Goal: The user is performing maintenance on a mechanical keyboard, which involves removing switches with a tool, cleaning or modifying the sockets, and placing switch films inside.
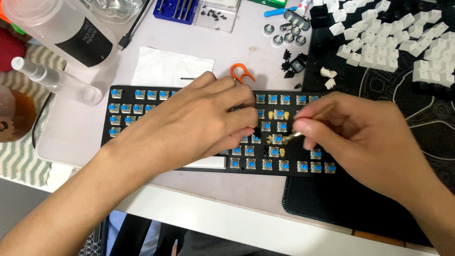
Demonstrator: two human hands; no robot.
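A black keyboard (pixel 142 102) with its keycaps off lies across the desk, showing rows of blue switches. My left hand (pixel 199 121) rests on its middle, fingers curled over the switches and touching them. My right hand (pixel 360 137) pinches a thin brush (pixel 310 124) with a brown handle, its tip down among the switches near a yellowish stabiliser part (pixel 277 139). What the left fingers grip, if anything, is hidden.
Several white keycaps (pixel 403 42) lie on a black mat (pixel 379 204) at the right. An orange keycap puller (pixel 241 72), white tissue (pixel 166 66), small black parts (pixel 291 64), a blue tool case (pixel 175 9), a spray bottle (pixel 52 78) and a large plastic bottle (pixel 71 33) stand behind.
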